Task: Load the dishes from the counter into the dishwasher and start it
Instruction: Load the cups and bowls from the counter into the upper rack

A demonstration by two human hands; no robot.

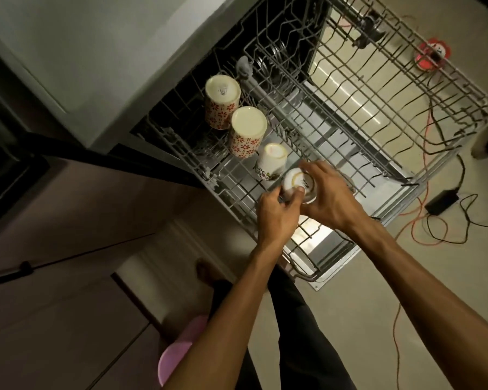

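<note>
At centre frame, both hands set a white cup (297, 184) upside down into the upper rack (335, 153): left hand (276, 212) pinching its side, right hand (328, 197) gripping its base. Next, I'd judge, letting go once it sits beside the small floral cup (271, 161).

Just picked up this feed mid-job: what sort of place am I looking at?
Most likely a home kitchen: a pulled-out dishwasher rack holds upturned patterned mugs, both hands set a white cup in it, beside a countertop.
</note>
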